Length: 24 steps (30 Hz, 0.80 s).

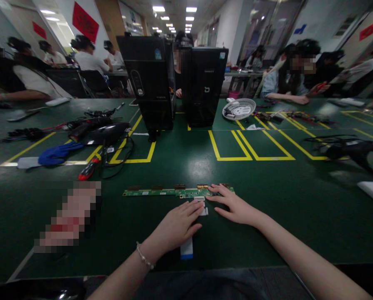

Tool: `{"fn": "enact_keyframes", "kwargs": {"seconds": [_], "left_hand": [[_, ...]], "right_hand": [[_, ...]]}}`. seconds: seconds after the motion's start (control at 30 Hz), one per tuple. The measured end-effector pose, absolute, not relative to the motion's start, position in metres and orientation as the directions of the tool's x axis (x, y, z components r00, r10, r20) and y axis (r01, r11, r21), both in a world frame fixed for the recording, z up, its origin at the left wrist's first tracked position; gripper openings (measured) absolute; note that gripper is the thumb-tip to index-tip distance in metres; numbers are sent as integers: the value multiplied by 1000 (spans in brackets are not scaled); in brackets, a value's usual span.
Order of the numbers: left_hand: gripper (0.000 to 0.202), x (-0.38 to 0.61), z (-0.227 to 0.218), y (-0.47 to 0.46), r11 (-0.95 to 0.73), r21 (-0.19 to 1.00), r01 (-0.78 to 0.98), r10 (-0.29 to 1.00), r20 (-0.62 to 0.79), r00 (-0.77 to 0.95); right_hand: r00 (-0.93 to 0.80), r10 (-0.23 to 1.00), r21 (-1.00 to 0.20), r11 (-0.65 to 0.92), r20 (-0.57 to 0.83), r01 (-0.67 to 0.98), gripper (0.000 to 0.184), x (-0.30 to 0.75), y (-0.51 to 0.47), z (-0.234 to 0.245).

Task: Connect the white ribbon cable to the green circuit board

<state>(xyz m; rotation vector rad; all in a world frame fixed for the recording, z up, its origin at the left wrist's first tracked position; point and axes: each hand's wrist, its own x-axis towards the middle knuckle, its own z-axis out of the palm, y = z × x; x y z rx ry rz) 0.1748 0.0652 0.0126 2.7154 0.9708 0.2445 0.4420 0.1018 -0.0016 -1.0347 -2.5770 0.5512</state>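
Observation:
A long, narrow green circuit board (155,192) lies crosswise on the green table mat, with several copper-coloured tabs along its far edge. A white flat ribbon cable (187,246) with a blue end runs from the board's near edge toward me. Over that cable rests my left hand (182,218), palm down, its fingers stretched out and the fingertips by the white connector. My right hand (233,204) lies with spread fingers on the right part of the board, covering some of it. Neither hand grips anything that I can see.
Two black computer towers (202,87) stand at the back. To the left lie a blue glove (56,154), a red-and-black handled tool (89,168) and dark cables. A white basket (239,109) sits behind, right. Black cables (339,146) lie far right. Other people sit around.

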Motion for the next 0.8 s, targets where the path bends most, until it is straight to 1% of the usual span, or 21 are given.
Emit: {"fn": "enact_keyframes", "kwargs": {"seconds": [0.1,0.4,0.67,0.8], "left_hand": [[49,172,12,67,-761,284,583,625,81,776],[53,176,9,62,-758,258,600,638,99,764],[55,181,10,58,-725,280,630,673,90,734],[53,180,7,59,-722,308,620,675,113,729]], "right_hand": [[-690,712,-443,665,131,601,43,442,101,-2],[-671,735,-430,639,97,638,42,439,98,5],[-676,727,-440,649,119,620,42,439,100,2],[-680,722,-434,657,128,616,42,440,101,0]]}}
